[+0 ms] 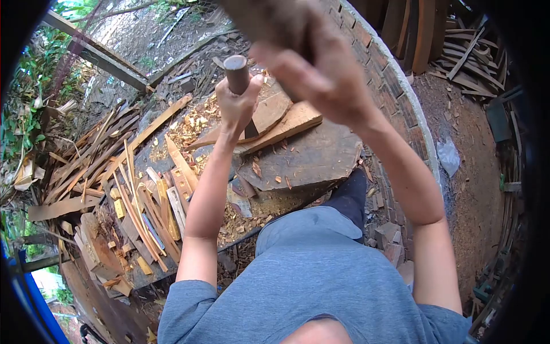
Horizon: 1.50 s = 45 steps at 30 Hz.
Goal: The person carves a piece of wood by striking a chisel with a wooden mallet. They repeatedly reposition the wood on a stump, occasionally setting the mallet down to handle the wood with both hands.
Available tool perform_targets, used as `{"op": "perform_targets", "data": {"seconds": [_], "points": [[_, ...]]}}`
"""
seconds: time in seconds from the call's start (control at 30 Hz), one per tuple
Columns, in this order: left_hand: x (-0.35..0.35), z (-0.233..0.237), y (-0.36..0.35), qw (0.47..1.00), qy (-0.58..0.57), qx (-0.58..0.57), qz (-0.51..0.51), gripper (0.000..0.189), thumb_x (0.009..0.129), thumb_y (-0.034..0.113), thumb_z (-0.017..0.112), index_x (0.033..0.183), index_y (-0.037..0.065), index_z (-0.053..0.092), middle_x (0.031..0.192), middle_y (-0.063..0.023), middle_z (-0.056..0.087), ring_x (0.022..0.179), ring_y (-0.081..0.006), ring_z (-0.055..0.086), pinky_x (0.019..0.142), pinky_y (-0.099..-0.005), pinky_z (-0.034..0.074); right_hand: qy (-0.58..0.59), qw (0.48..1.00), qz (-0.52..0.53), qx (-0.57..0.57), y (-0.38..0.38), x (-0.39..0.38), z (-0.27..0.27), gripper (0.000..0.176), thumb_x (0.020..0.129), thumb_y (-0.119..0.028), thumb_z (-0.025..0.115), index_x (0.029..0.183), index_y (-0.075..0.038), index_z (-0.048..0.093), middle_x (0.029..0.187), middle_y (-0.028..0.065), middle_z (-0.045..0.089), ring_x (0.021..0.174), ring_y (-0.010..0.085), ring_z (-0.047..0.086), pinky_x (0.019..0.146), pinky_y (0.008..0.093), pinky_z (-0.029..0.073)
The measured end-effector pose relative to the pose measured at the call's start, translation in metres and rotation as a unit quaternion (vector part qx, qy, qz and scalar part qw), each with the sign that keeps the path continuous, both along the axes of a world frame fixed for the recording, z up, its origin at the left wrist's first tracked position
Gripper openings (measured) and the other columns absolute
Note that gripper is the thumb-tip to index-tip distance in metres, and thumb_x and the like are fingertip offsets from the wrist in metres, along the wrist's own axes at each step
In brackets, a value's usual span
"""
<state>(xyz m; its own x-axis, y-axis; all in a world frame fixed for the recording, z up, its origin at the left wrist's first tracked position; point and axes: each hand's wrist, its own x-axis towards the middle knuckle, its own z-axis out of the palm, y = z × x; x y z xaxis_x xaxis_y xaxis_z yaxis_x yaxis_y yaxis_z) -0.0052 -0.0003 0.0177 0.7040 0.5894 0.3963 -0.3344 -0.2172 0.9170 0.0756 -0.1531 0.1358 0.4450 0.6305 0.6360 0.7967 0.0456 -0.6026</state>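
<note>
My left hand point(238, 102) grips the round wooden handle of a chisel-like tool point(236, 73), held upright over a curved wooden plank point(286, 120). The plank lies on a large flat wooden block point(309, 157). My right hand point(321, 71) is raised close to the camera and is closed around a thick brown wooden mallet point(269, 20), which is blurred and partly out of frame. The tool's blade is hidden behind my left hand.
Wood chips and offcut strips point(143, 200) lie in a pile to the left of the block. A curved brick wall point(395, 80) runs along the right, with stacked planks point(458, 51) beyond it. My legs in grey trousers and a dark shoe point(349, 198) stand beside the block.
</note>
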Motion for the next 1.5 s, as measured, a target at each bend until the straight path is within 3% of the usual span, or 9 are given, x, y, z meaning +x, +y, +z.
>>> {"op": "perform_targets", "data": {"seconds": [0.07, 0.27, 0.37, 0.6, 0.73, 0.83, 1.03, 1.3, 1.5], "points": [[0.0, -0.007, 0.007, 0.998, -0.011, 0.066, -0.004, 0.016, 0.088, 0.008, 0.063, 0.074, 0.002, 0.058, 0.053, 0.0003, 0.052, 0.039, -0.0071, 0.046, 0.035, -0.0221, 0.037, -0.092, 0.944, -0.031, -0.315, -0.002, -0.013, 0.008, 0.055, 0.082, -0.047, 0.063, 0.111, -0.001, 0.051, 0.079, 0.024, 0.068, 0.073, 0.0393, 0.07, 0.07, 0.0499, 0.054], [-0.006, -0.006, 0.003, 1.0, -0.014, -0.015, 0.02, 0.011, 0.086, 0.006, 0.062, 0.077, 0.001, 0.057, 0.055, -0.001, 0.053, 0.041, -0.0073, 0.048, 0.036, -0.0217, 0.037, -0.046, 0.999, 0.01, -0.017, 0.006, -0.003, 0.021, 0.058, 0.081, -0.05, 0.064, 0.11, -0.001, 0.053, 0.074, 0.0218, 0.067, 0.073, 0.038, 0.069, 0.069, 0.0475, 0.052], [-0.001, -0.008, 0.001, 0.999, -0.04, -0.017, 0.028, 0.008, 0.082, 0.006, 0.063, 0.076, 0.001, 0.06, 0.057, -0.0012, 0.056, 0.045, -0.0068, 0.051, 0.04, -0.0213, 0.039, -0.115, 0.946, -0.029, -0.302, 0.004, -0.015, 0.009, 0.065, 0.082, -0.051, 0.061, 0.122, -0.001, 0.052, 0.077, 0.0208, 0.068, 0.072, 0.0316, 0.071, 0.067, 0.0438, 0.056], [-0.001, -0.01, 0.004, 0.999, -0.02, -0.012, 0.023, 0.015, 0.083, -0.001, 0.055, 0.069, 0.0, 0.058, 0.053, -0.0005, 0.052, 0.039, -0.0084, 0.047, 0.036, -0.0229, 0.038, -0.084, 0.99, -0.023, -0.107, 0.007, -0.007, 0.022, 0.065, 0.085, -0.052, 0.058, 0.126, -0.002, 0.049, 0.083, 0.0183, 0.069, 0.076, 0.0308, 0.071, 0.07, 0.0412, 0.057], [-0.001, -0.027, 0.001, 0.999, -0.036, 0.019, 0.025, 0.011, 0.085, 0.002, 0.059, 0.075, 0.001, 0.055, 0.055, -0.0016, 0.053, 0.04, -0.0069, 0.048, 0.035, -0.0223, 0.038, -0.115, 0.926, -0.035, -0.359, 0.004, -0.004, 0.011, 0.068, 0.087, -0.053, 0.057, 0.129, -0.001, 0.047, 0.084, 0.0194, 0.069, 0.074, 0.0308, 0.071, 0.07, 0.0415, 0.057], [-0.009, -0.027, 0.005, 0.997, 0.002, -0.07, 0.042, 0.009, 0.085, 0.002, 0.061, 0.081, 0.002, 0.053, 0.057, -0.0006, 0.051, 0.04, -0.0059, 0.045, 0.035, -0.022, 0.037, -0.048, 0.977, -0.031, -0.207, 0.001, -0.002, 0.02, 0.053, 0.085, -0.053, 0.062, 0.099, -0.004, 0.048, 0.073, 0.0138, 0.061, 0.066, 0.0225, 0.062, 0.057, 0.0378, 0.048], [-0.036, -0.022, 0.015, 0.991, -0.05, -0.121, 0.022, 0.019, 0.087, 0.007, 0.062, 0.074, 0.007, 0.048, 0.052, 0.0001, 0.045, 0.037, -0.0078, 0.042, 0.033, -0.0231, 0.035, 0.038, 0.949, -0.033, -0.313, -0.002, -0.001, -0.03, 0.075, 0.083, -0.058, 0.058, 0.128, 0.0, 0.045, 0.089, 0.0271, 0.068, 0.085, 0.0434, 0.068, 0.081, 0.0518, 0.052], [-0.073, 0.004, 0.04, 0.993, 0.113, -0.019, 0.014, 0.02, 0.087, 0.011, 0.071, 0.078, 0.008, 0.052, 0.058, 0.0018, 0.049, 0.042, -0.0055, 0.043, 0.041, -0.021, 0.035, 0.143, 0.889, -0.077, -0.429, -0.033, -0.004, -0.112, 0.08, 0.081, -0.061, 0.059, 0.135, -0.004, 0.043, 0.115, 0.0258, 0.064, 0.106, 0.0411, 0.062, 0.091, 0.0484, 0.047], [-0.037, 0.021, 0.011, 0.977, -0.092, -0.19, 0.027, 0.017, 0.09, 0.007, 0.067, 0.08, 0.007, 0.053, 0.056, 0.001, 0.047, 0.042, -0.0071, 0.043, 0.04, -0.0224, 0.036, 0.175, 0.907, -0.114, -0.365, -0.044, -0.006, -0.124, 0.08, 0.081, -0.061, 0.06, 0.137, -0.005, 0.043, 0.105, 0.0238, 0.068, 0.102, 0.0407, 0.065, 0.088, 0.0476, 0.048]]}}
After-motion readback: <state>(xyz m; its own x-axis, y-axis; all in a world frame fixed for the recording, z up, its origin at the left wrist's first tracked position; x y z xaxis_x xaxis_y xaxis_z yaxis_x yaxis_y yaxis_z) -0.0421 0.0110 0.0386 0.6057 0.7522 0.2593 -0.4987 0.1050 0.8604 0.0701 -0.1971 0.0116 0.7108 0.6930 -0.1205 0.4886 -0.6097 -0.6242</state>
